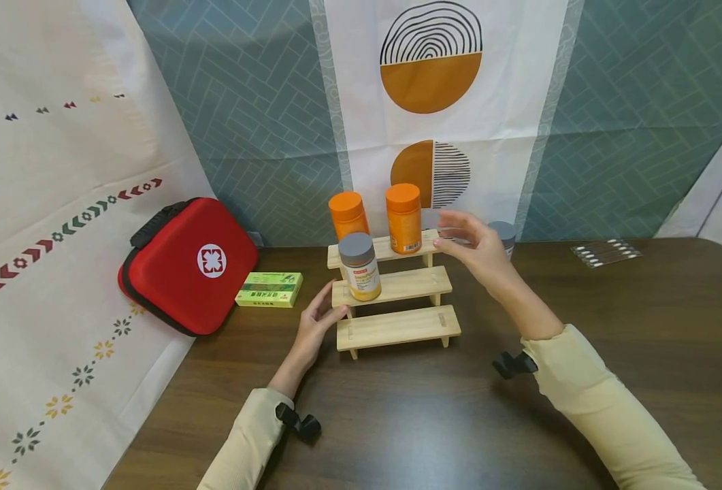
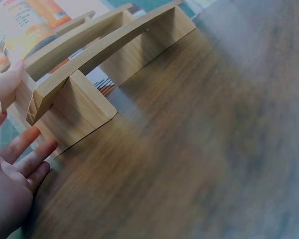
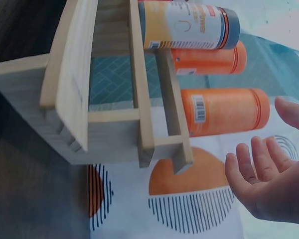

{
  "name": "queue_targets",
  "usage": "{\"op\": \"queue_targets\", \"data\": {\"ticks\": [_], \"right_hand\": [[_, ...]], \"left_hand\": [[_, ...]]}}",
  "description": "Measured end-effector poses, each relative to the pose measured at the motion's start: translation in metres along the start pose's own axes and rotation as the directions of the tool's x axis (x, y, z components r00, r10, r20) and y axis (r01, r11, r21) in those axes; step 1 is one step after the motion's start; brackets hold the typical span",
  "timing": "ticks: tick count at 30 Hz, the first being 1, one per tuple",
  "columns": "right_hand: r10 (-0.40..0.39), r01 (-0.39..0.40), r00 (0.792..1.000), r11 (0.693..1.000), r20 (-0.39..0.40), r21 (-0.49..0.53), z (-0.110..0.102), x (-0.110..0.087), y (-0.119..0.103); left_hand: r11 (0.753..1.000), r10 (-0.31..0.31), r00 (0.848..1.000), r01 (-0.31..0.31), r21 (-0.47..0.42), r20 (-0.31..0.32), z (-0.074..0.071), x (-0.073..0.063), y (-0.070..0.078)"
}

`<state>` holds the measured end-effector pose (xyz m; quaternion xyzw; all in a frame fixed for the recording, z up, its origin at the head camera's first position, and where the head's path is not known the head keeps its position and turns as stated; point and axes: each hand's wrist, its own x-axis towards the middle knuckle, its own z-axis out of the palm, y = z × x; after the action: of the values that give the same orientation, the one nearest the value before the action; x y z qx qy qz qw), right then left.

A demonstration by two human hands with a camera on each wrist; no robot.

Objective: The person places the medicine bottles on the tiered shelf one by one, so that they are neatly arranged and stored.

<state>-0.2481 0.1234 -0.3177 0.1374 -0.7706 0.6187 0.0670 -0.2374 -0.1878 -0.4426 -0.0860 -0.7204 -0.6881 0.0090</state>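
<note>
A three-step wooden display rack [image 1: 397, 328] stands on the table. My left hand [image 1: 316, 327] is at its left side; the thumb and index finger [image 2: 5, 84] hold the end of the middle step while the other fingers extend below. A grey-lidded supplement bottle [image 1: 363, 271] stands on the left of the middle step. Two orange bottles stand behind it: one orange bottle [image 1: 405, 221] on the top step, the other orange bottle [image 1: 348, 216] to its left, partly hidden. Beside the top step's right end, my right hand [image 1: 473, 248] holds nothing, with thumb and fingers apart [image 3: 269, 184].
Left of the rack lie a green medicine box [image 1: 269, 290] and a red first-aid case [image 1: 183, 265]. Another grey-lidded bottle [image 1: 505, 235] stands behind my right hand, mostly hidden. A pack of cotton swabs [image 1: 607, 252] lies at the back right. Patterned cloth [image 1: 263, 136] hangs behind the table.
</note>
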Motion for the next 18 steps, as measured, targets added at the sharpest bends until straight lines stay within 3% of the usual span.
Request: {"op": "queue_targets", "data": {"ticks": [18], "right_hand": [[0.037, -0.037, 0.997, 0.999, -0.067, 0.001, -0.029, -0.003, 0.03]], "left_hand": [[1.0, -0.003, 1.0, 0.003, -0.002, -0.001, -0.001, 0.0, -0.001]]}}
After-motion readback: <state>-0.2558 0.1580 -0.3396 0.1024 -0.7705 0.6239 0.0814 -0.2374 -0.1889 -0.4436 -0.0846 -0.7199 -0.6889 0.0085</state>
